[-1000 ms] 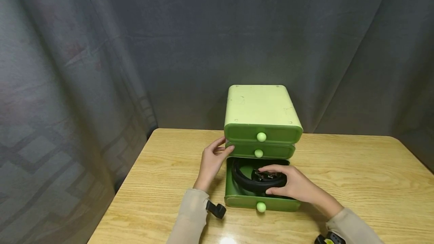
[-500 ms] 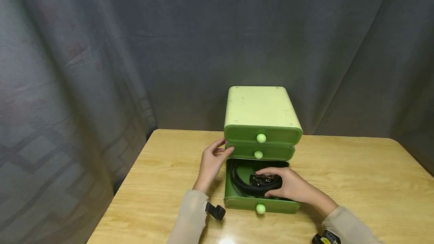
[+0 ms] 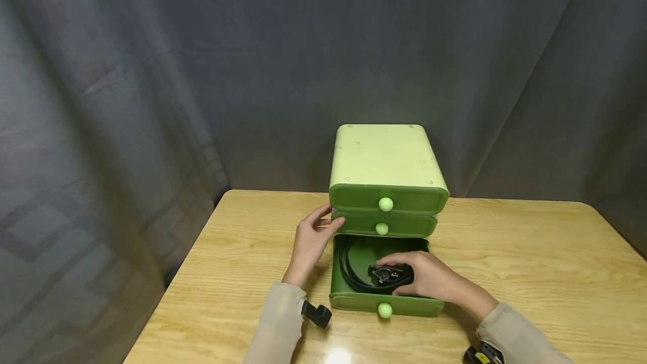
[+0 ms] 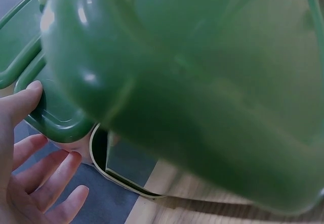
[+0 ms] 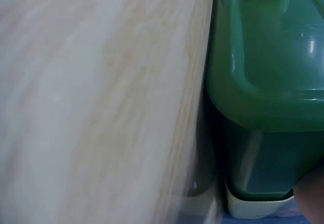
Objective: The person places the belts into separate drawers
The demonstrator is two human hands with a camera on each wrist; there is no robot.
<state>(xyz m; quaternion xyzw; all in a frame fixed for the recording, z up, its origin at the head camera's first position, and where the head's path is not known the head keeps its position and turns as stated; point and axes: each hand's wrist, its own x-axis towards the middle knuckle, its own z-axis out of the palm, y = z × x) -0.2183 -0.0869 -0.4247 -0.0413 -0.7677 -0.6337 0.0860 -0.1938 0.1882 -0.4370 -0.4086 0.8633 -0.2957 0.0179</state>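
Right hand (image 3: 429,280) lies inside the open bottom drawer (image 3: 386,303), fingers curled down over the coiled black belt (image 3: 354,274) and its dark metal buckle (image 3: 380,275). The belt is directly under and just left of this hand, so the right hand is by far the nearer one. The coil lies flat on the drawer floor, pressed toward the left and front walls; its loops run roughly front to back along the left wall. The buckle sits at the fingertips, near the drawer's middle.

Left hand (image 3: 314,240) is outside the unit, fingers fairly straight and spread, thumb tip and fingertips touching the left corner of the middle drawer (image 3: 382,226). It holds nothing; it rests against the cabinet's side.

Three-drawer desktop cabinet (image 3: 386,156): smooth moulded plastic, pale yellow-green top with rounded corners, darker glossy green drawer fronts, each with a small round pale knob. Top and middle drawers are shut; the bottom one is pulled out toward the person. The belt looks matt, leather-like and flexible; the buckle is hard and slightly shiny.

Worktop (image 3: 531,251): light wood grain with a glossy finish. Grey cloth backdrop (image 3: 151,72) hangs behind.
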